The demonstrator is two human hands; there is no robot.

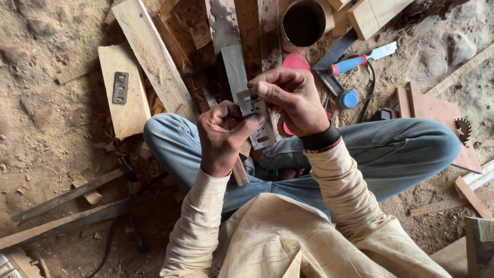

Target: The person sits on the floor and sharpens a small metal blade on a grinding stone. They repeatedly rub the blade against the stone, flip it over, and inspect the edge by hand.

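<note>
Slotted metal plate [259,119], flat, grey, worn, pinched by left hand [222,138] and right hand [292,100] above lap

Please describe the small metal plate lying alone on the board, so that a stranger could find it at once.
Look left of the seated person's bent knee, where a short pale board lies on the dirt. The small metal plate rests on its upper part. It is dark grey, rectangular and slotted, and lies alone, unlike the brighter plate between both hands.
</note>
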